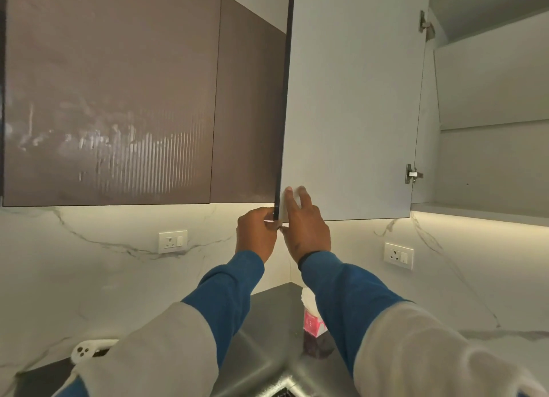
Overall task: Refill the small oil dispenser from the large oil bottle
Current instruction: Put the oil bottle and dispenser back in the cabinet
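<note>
My right hand [306,230] lies against the inner face of the open cabinet door [350,114], fingers [301,196] straight and close together, flat on the white panel at its lower free corner, thumb under the bottom edge. My left hand [257,230] is on the other side of the same dark edge, fingers curled, thumb and fingertips pinching the corner from the outside. Both wrists are raised above the grey counter [267,337]. The door stands swung out on two metal hinges [413,173]; the cabinet interior [490,159] to the right shows bare shelves as far as this view reaches. Neither the large oil bottle nor the small oil dispenser is visible anywhere; location of both not determined. On the counter below, partly hidden by my right sleeve, a pink-and-white packet [312,322]; a white device [86,350] lies at lower left. Judgement: the task is at the searching stage, nothing poured. Risks: the door's corner sits near head height, so leaning in could strike it; letting go abruptly could let it swing into the neighbouring brown cabinet front [113,99]; reaching blind onto a high shelf could topple a bottle.
</note>
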Demonstrator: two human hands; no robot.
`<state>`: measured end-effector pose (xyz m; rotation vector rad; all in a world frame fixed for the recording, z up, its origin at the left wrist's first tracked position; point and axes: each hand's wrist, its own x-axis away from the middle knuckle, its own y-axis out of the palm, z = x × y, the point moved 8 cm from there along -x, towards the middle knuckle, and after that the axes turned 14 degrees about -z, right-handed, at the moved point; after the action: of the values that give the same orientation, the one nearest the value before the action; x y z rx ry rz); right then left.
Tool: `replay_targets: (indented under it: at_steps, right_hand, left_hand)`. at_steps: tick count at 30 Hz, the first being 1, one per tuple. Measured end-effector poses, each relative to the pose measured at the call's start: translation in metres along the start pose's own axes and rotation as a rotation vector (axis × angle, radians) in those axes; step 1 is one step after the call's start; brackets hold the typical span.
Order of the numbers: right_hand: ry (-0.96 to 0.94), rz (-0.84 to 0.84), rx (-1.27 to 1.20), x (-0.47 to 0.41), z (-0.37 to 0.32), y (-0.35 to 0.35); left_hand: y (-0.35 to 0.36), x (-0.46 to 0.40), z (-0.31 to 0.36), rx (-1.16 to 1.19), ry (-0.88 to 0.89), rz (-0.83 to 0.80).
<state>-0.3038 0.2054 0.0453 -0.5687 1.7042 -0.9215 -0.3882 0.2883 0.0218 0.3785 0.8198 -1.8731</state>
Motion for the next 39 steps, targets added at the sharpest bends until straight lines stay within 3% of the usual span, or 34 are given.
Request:
replay_targets:
  at_steps: [6, 10, 14, 22, 31, 39]
  right_hand:
    - [-0.009, 0.024, -0.029, 0.002, 0.023, 0.003]
    - [0.008, 0.054, -0.146, 0.008, 0.040, -0.002]
    - [0.000, 0.111, -0.193, 0.033, 0.063, -0.014]
    - [0.153, 0.128, -0.215, 0.094, 0.178, -0.011]
    - [0.395, 0.006, -0.287, 0.166, 0.366, 0.025]
    - [0.684, -0.099, -0.393, 0.263, 0.518, 0.082]
  left_hand:
    - [0.002, 0.009, 0.015, -0.125, 0.085, 0.143]
    - [0.015, 0.022, 0.047, -0.183, 0.267, 0.207]
    - [0.052, 0.037, 0.072, -0.161, 0.447, 0.115]
    - [0.169, 0.051, 0.077, -0.014, 0.508, -0.064]
    - [0.367, 0.088, 0.070, 0.231, 0.338, -0.402]
    - [0.537, 0.161, 0.034, 0.441, 0.001, -0.707]
